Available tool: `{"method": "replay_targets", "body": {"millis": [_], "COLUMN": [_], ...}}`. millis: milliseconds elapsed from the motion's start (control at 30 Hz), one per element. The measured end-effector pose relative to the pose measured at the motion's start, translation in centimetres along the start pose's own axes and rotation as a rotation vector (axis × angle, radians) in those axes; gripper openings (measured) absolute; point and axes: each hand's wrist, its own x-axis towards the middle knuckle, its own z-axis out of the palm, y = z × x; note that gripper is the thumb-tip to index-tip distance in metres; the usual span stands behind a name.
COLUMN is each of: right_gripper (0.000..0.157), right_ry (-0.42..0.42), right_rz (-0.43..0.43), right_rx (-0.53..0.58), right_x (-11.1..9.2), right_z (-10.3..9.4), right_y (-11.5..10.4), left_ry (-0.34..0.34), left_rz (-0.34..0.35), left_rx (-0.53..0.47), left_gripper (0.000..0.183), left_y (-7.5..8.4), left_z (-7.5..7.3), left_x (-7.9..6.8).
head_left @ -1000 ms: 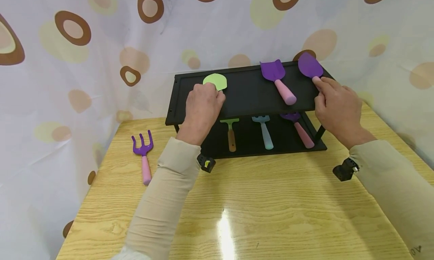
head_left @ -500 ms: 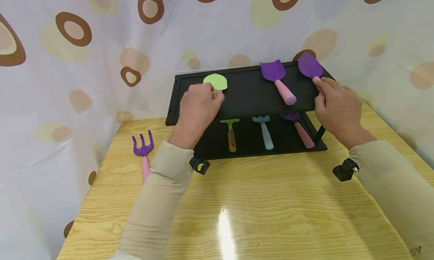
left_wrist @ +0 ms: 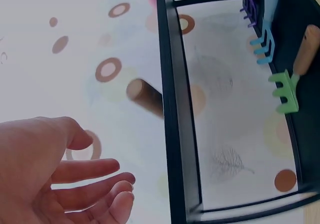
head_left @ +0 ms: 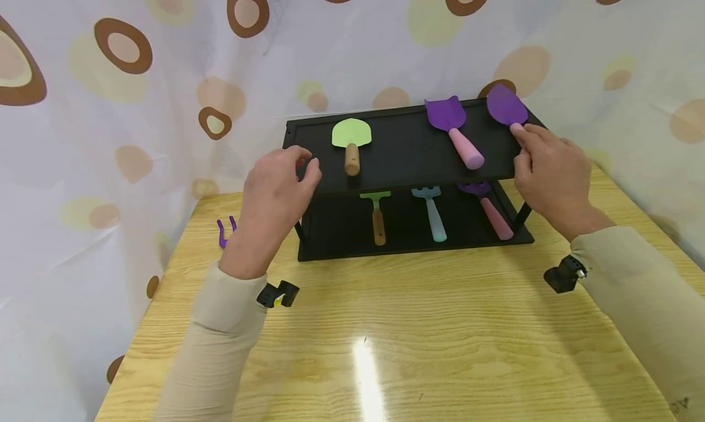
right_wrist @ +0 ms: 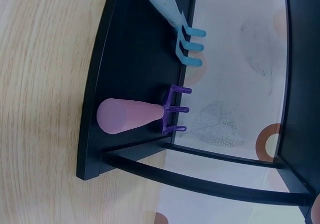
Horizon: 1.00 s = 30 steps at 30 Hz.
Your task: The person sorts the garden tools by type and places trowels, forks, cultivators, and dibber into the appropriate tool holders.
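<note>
My left hand [head_left: 278, 208], fingers loosely bent and holding nothing, hovers at the left front of a black two-tier rack [head_left: 399, 144]. Just right of it, a light-green trowel [head_left: 351, 133] with a wooden handle lies on the top shelf; the handle end [left_wrist: 145, 96] juts past the shelf edge in the left wrist view. At the rack's right end, my right hand [head_left: 553, 180] grips the pink handle of a rounded purple trowel [head_left: 505, 106], its handle mostly hidden by the fingers. Between them rests a square-bladed purple shovel [head_left: 467, 150].
On the lower shelf lie a green hand rake [head_left: 378, 226], a light-blue fork [head_left: 435, 220] and a purple fork [right_wrist: 132, 116] with a pink handle. Another purple fork [head_left: 223, 233] on the wooden table [head_left: 418, 336] is partly covered by the left arm. A patterned curtain hangs behind.
My left hand has let go of the light-green trowel and moved left and toward me, uncovering its wooden handle and overlapping the fork on the table. The right hand stays in place.
</note>
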Motion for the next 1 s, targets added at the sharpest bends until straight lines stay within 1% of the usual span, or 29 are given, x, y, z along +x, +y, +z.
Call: {"method": "replay_targets", "body": {"millis": [167, 267, 400, 500, 700, 833, 900, 1000], "right_gripper": [0.045, 0.045, 0.046, 0.046, 0.047, 0.047, 0.047, 0.047], "right_ry": [0.006, 0.004, -0.015, -0.031, -0.039, -0.047, -0.045, -0.043], "right_rz": [-0.001, -0.005, -0.005, 0.006, 0.008, 0.022, 0.024, 0.026], "right_rx": [0.003, 0.005, 0.003, -0.004, -0.003, 0.002, 0.005, 0.005], "right_x": [0.0, 0.1, 0.3, 0.2, 0.3, 0.2, 0.2, 0.1], "right_z": [0.0, 0.1, 0.2, 0.1, 0.3, 0.2, 0.2, 0.1], "right_y": [0.0, 0.0, 0.0, 0.0, 0.0, 0.0, 0.0, 0.2], "left_ry": [0.044, 0.047, 0.043, 0.041, 0.042, 0.012, -0.026, -0.109], "left_rz": [0.017, -0.006, -0.057, -0.077, -0.096, -0.114, -0.139, -0.192], "left_rx": [-0.008, -0.017, -0.022, -0.012, 0.023, 0.026, 0.028, 0.037], "left_gripper": [0.03, 0.029, 0.03, 0.03, 0.027, 0.028, 0.031, 0.036], "left_y": [-1.6, -2.8, -4.4, -5.7, -7.8, -8.9, -9.3, -9.7], "left_z": [-0.5, -0.7, -0.7, -0.4, 0.7, 1.5, 1.7, 2.0], "left_x": [-1.5, -2.4, -3.5, -4.2, -5.7, -6.4, -6.7, -7.0]}}
